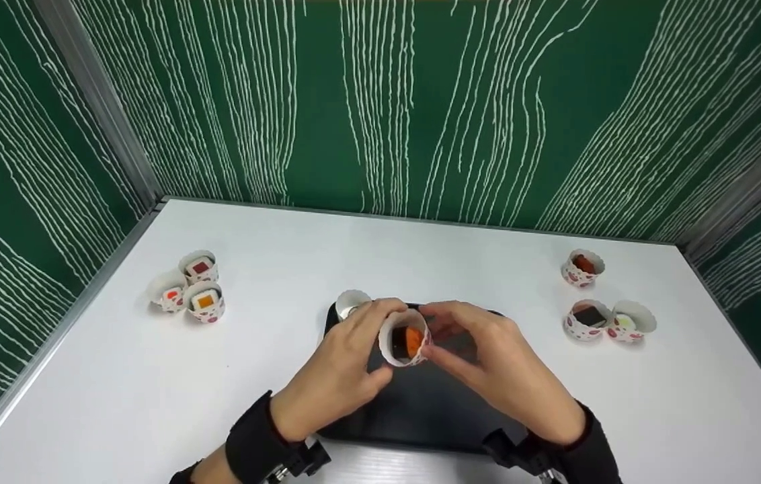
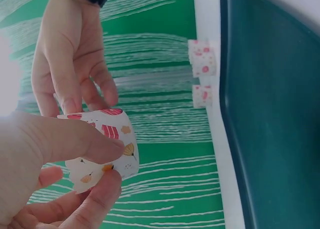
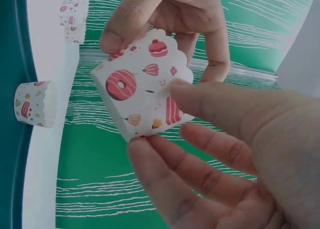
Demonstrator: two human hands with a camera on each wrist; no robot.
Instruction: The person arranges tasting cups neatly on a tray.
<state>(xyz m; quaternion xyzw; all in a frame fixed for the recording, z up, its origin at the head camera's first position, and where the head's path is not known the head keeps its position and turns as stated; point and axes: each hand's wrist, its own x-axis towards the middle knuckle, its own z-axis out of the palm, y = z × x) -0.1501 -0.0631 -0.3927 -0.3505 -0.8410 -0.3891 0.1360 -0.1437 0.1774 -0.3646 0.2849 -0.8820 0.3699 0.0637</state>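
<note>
Eight paper cups are counted, all printed with pink, red and yellow motifs where their sides show. One, the held cup (image 3: 145, 91), is raised over the single black tray (image 1: 421, 413), its mouth tipped toward the head camera; a dark piece and an orange piece (image 1: 414, 341) are seen inside. It is held by two hands. By the right hand (image 1: 498, 356) it is pinched between thumb and fingertips, the grip opened only as wide as the cup. By the left hand (image 1: 337, 373) it is loosely ringed, thumb and fingers parted widely around the other side; how hard it is pressed cannot be told.

One cup (image 1: 347, 306) is stood at the tray's far left corner, its contents mostly hidden. On the white desk (image 1: 273, 383), three filled cups (image 1: 209, 314) are clustered at left; three more filled cups (image 1: 582, 329) are set at right, two side by side and one behind.
</note>
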